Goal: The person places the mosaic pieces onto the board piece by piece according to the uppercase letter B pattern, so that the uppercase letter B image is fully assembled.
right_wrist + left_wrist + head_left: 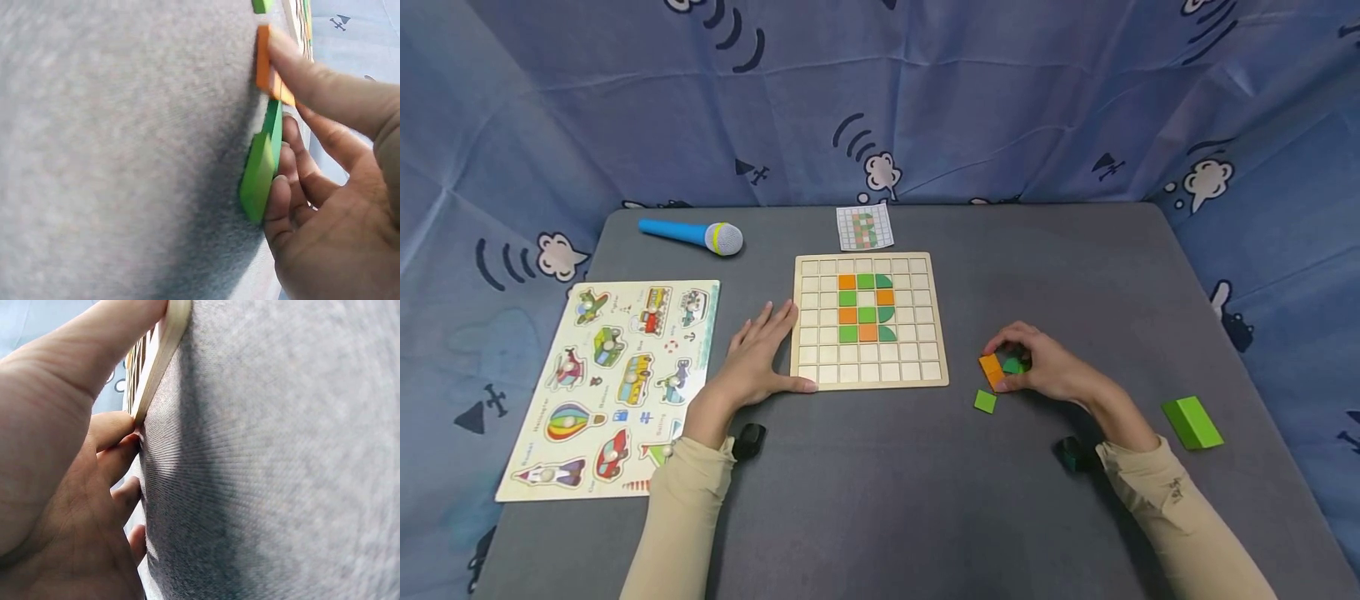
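A wooden grid board (910, 375) bears orange, light green and dark green tiles in its middle columns. My left hand (752, 358) lies spread at the board's left side, its thumb along the lower left corner and its index fingertip at the left edge. To the right of the board, my right hand (1048, 364) pinches two orange square tiles (992, 372) between thumb and fingers, close over the table. Dark green pieces (1013, 365) lie under the curled fingers, partly hidden. In the right wrist view, a light green tile (255, 184) is by the other fingertips. Another light green tile (985, 402) lies nearer the front.
Behind the board lies a small pattern card (865, 227). A blue toy microphone (688, 235) is at the back left, above a picture puzzle board (602, 400) of vehicles. A green block (1192, 422) stands at the right, beyond the right forearm.
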Motion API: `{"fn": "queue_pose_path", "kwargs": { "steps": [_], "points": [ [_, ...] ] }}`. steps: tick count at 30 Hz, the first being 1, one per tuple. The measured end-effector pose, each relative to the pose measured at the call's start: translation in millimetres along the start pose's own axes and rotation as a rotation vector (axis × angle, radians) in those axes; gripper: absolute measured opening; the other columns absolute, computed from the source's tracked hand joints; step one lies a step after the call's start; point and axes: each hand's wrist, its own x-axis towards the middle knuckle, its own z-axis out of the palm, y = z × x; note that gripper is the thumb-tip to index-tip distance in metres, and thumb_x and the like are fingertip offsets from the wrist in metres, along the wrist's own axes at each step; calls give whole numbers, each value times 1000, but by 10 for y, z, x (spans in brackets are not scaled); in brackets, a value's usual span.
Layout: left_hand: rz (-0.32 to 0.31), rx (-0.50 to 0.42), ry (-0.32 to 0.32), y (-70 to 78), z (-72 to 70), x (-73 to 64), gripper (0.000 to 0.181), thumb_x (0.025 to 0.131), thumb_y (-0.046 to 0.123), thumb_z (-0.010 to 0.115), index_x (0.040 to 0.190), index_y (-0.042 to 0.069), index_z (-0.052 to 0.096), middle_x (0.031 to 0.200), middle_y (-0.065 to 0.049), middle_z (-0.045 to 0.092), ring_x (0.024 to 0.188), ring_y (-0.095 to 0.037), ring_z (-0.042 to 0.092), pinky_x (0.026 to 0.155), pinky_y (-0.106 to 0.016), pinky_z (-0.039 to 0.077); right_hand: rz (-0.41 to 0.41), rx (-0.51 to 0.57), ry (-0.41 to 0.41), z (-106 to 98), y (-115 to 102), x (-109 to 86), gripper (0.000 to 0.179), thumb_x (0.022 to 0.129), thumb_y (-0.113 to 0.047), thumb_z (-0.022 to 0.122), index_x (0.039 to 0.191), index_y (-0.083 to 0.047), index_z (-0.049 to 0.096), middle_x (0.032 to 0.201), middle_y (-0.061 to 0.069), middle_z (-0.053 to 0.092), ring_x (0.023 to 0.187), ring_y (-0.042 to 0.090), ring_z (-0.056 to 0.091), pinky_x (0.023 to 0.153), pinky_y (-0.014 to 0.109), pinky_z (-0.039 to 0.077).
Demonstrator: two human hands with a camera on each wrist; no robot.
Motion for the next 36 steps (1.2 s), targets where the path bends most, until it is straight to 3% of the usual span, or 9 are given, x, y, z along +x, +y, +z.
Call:
{"fn": "queue_pose_path", "kwargs": {
  "steps": [5,12,23,30,36],
  "points": [
    [1,-4,-1,-1,-5,-1,124,82,45,91,172,11,13,181,-9,8,168,-35,-2,133,-61,-1,-14,-48,106,18,-11,64,14,92,0,79,104,-7,74,93,8,68,81,17,58,69,26,49],
    [-2,-8,-4,0,-7,-3,124,82,45,92,172,11,13,181,-9,8,168,-35,-3,133,-61,-2,-6,-16,242,178,-110,243,10,96,-8,79,104,-6,74,88,9,68,74,16,57,64,24,47],
    [5,-5,0,-15,4,2,124,82,47,91,172,11,14,181,-9,8,168,-35,-2,133,-61,-1,-45,82,297,515,-461,569,10,97,-9,77,107,-7,75,91,9,71,77,18,58,65,23,45],
    [5,-10,-4,-34,12,7,125,82,47,91,172,12,13,181,-9,8,168,-35,-3,133,-61,-1,-72,105,257,694,-697,777,7,98,-8,76,104,-6,78,93,9,78,76,19,63,65,25,46],
    [10,-17,2,-19,0,-1,125,81,47,92,172,12,13,181,-8,8,168,-35,-2,133,-61,-1,-94,98,241,816,-916,906,7,97,-7,77,103,-5,79,91,10,75,75,17,61,66,26,47]
  ]
}}
